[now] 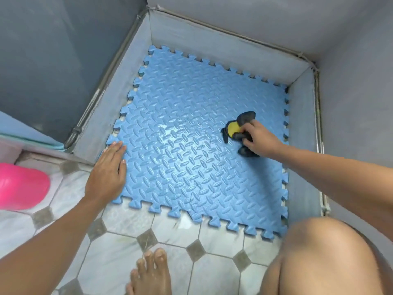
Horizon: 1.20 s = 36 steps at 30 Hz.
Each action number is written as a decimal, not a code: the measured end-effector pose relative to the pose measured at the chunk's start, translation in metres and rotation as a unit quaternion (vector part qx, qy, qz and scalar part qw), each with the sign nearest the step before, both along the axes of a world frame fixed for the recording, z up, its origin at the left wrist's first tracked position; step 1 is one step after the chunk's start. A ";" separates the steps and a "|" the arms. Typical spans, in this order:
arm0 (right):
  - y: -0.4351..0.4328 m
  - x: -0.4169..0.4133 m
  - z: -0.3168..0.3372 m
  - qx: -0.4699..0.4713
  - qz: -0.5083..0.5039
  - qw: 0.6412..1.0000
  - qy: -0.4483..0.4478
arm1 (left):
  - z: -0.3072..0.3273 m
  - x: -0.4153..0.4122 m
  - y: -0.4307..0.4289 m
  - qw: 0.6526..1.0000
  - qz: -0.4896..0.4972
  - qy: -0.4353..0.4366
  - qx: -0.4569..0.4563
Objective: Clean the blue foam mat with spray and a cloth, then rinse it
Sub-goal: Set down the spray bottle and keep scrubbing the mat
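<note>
The blue foam mat [191, 135] with a ridged pattern and jigsaw edges lies flat on the floor in a walled corner. Its middle looks wet and shiny. My right hand [258, 139] is closed on a dark grey cloth with a yellow patch [238, 126], pressing it onto the mat's right side. My left hand [108, 173] lies flat, fingers together, on the mat's left edge near the front corner. No spray bottle is in view.
Grey walls [212, 45] close the mat in at the back, left and right. A pink plastic container [21, 188] sits at the far left. Wet white floor tiles [131, 222] run along the front, where my bare foot [151, 273] and knee [325, 258] rest.
</note>
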State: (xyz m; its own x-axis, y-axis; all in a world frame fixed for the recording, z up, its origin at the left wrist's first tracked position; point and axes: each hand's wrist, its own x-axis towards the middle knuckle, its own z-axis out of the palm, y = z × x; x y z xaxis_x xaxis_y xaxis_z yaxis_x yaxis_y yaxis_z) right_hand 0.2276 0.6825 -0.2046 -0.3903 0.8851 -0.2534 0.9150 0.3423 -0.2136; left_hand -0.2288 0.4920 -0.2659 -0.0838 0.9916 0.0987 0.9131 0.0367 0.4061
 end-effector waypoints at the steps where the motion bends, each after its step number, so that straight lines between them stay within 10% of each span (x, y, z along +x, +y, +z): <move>1: 0.006 -0.008 -0.004 0.013 -0.042 0.999 0.005 | 0.000 0.000 0.000 1.000 0.001 0.000 0.000; 6: -0.022 -0.093 -0.017 0.056 -0.063 0.993 0.082 | 0.000 -0.002 0.000 1.000 0.003 -0.003 -0.004; 13: -0.104 -0.055 0.011 -0.069 0.443 0.893 0.026 | 0.001 -0.002 0.000 1.000 0.003 -0.005 -0.012; 17: -0.117 0.029 0.013 -0.114 0.533 0.836 -0.060 | -0.003 -0.004 0.001 1.000 0.007 -0.006 -0.010; 22: -0.047 0.061 0.019 -0.024 0.164 0.975 -0.150 | 0.003 -0.001 0.004 1.000 0.005 -0.001 -0.002; 25: -0.016 0.059 0.016 -0.011 -0.112 0.983 -0.145 | 0.005 0.001 0.003 1.000 0.000 -0.002 0.002; 27: -0.016 0.059 0.021 -0.054 -0.112 0.978 -0.166 | 0.005 0.002 0.004 1.000 -0.002 -0.005 -0.001; 31: -0.060 0.064 0.043 -0.132 0.198 0.954 -0.183 | 0.008 0.005 0.006 1.000 -0.001 -0.006 0.009; 36: -0.132 0.068 0.033 -0.180 0.580 0.777 -0.167 | 0.007 0.004 0.008 1.000 0.011 -0.004 0.015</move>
